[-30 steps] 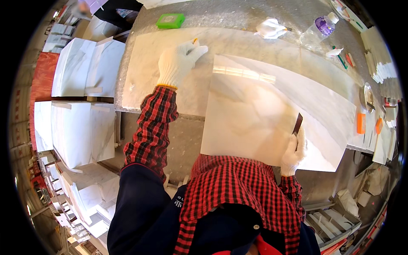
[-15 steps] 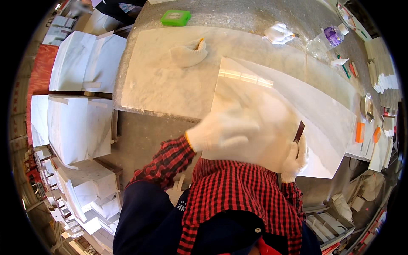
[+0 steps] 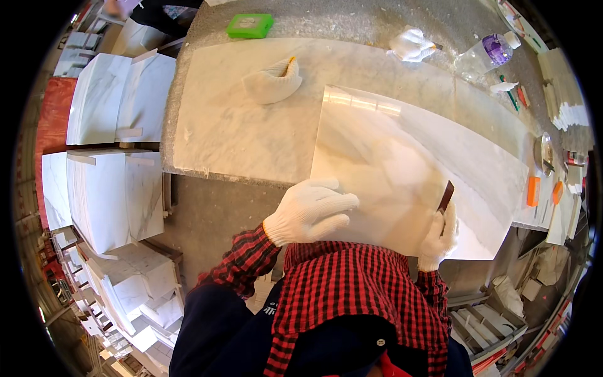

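Observation:
A polished white marble slab (image 3: 471, 163) lies askew on a larger, duller marble slab (image 3: 213, 113), its near edge close to my body. My left hand (image 3: 308, 212), in a white knit glove, is at the slab's near left edge with its fingers stretched out and nothing in them. Whether the fingertips touch the surface, I cannot tell. Near the slab's front edge on the right, my gloved right hand (image 3: 438, 239) is closed around a thin, flat, dark brown strip (image 3: 446, 196). The strip's upper end sticks out above the fingers; its lower part is hidden.
A crumpled white glove (image 3: 273, 83) rests on the larger slab. Behind it are a green box (image 3: 250, 26), a bundled white glove (image 3: 411, 45) and a plastic bottle (image 3: 487, 56). Orange blocks (image 3: 533, 191) lie at the right. Stacked marble panels (image 3: 97, 195) stand at the left.
My left hand, blurred over the slab before, has drawn back slightly left to its near left edge and looks sharp. My right hand keeps its hold on the strip. The view has shifted slightly.

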The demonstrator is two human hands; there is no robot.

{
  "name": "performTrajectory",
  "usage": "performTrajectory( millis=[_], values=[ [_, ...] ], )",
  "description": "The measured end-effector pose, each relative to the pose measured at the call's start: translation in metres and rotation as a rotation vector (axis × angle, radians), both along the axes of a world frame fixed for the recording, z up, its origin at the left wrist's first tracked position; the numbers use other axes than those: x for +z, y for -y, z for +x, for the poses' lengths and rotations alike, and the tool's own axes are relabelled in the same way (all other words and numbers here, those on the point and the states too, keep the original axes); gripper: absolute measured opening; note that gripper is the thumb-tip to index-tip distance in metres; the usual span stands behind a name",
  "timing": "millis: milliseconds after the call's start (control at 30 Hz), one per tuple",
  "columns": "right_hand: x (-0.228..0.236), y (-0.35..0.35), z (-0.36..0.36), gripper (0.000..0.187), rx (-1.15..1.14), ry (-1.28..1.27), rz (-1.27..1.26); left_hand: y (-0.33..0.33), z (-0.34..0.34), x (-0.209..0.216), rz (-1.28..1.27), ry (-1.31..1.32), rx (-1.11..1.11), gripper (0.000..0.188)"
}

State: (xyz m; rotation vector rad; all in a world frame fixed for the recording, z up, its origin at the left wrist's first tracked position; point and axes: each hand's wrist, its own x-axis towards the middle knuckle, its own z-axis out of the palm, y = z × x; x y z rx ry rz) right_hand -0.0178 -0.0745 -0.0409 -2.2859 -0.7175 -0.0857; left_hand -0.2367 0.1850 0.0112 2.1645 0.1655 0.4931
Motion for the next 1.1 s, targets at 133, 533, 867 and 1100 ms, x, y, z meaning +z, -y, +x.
performTrajectory(
  millis=[133,533,867,1100],
  values=[
    [-0.005,0.003,0.001,0.04,0.005,0.008,-0.009,0.006,0.001,-0.01,0.089,0.101,0.088,0.033],
    [0.019,-0.025,-0.001,0.037,0.127,-0.155,0.067,0.017,0.003,-0.028,0.035,0.157,0.124,0.029],
    [0.051,-0.109,0.007,0.039,0.485,-0.186,0.047,0.019,0.005,-0.026,0.063,0.159,0.133,0.028],
    [0.041,-0.108,0.025,0.04,0.493,-0.072,0.082,0.022,0.003,-0.03,0.065,0.151,0.145,0.029]
  ],
)
